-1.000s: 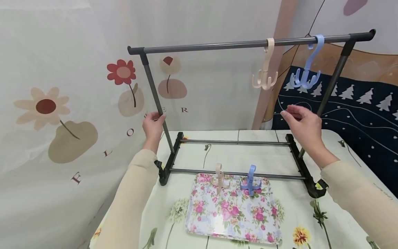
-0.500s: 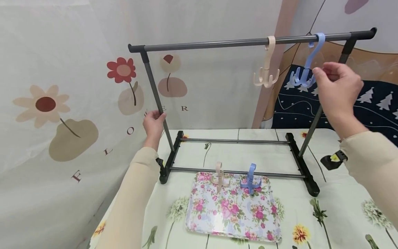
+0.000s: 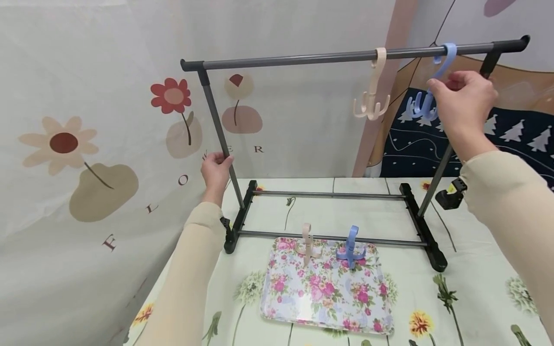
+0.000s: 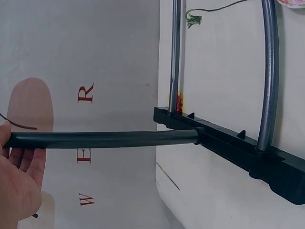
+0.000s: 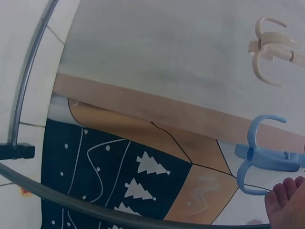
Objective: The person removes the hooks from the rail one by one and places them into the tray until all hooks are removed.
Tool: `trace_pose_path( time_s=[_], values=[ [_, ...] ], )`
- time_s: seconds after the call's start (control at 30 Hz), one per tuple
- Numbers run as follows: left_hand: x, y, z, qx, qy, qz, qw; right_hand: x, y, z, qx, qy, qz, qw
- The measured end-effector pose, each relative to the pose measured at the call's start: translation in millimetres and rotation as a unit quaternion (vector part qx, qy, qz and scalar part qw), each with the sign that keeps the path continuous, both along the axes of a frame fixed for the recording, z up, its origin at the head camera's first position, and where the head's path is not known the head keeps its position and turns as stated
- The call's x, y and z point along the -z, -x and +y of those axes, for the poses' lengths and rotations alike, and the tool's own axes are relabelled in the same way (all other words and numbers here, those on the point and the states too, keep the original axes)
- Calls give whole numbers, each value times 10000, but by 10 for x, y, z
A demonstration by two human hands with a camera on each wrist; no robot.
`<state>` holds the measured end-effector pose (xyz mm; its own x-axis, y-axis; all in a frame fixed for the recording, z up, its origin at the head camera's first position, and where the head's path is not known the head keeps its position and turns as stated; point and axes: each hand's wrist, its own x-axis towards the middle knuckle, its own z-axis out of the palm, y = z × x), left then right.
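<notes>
My left hand (image 3: 215,175) holds the left upright post (image 3: 215,113) of a dark metal rack. In the left wrist view, fingers curl around that post (image 4: 105,139). On the rack's top bar (image 3: 281,60) hang a beige four-prong hook (image 3: 372,91) and, farther right, a blue one (image 3: 426,103). My right hand (image 3: 465,103) is at the blue hook's stem, fingers bent, with the thumb overlapping it. In the right wrist view, fingertips (image 5: 286,188) lie beside the blue hook (image 5: 271,160); whether thumb and finger pinch it is hidden.
A floral tray (image 3: 324,298) lies in front of the rack, with a second beige hook (image 3: 307,247) and a second blue hook (image 3: 352,250) on it. Black base feet (image 3: 423,228) stand on the flower-printed tablecloth (image 3: 242,298). A printed curtain (image 3: 108,72) borders the left.
My right hand has risen from beside the right post to the hanging blue hook, then moved slightly up and left onto its stem. My left hand keeps its hold on the left post.
</notes>
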<state>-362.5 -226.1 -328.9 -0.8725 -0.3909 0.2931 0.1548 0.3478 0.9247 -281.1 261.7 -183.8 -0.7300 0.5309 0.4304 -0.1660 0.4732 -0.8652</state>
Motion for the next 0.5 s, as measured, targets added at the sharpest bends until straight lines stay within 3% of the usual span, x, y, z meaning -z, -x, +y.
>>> trace_pose_path(
  time_s=[0.5],
  values=[
    [-20, -9, 22, -87, -73, -65, 9999, -36, 112, -88, 217, 93, -242, 9994]
  ],
)
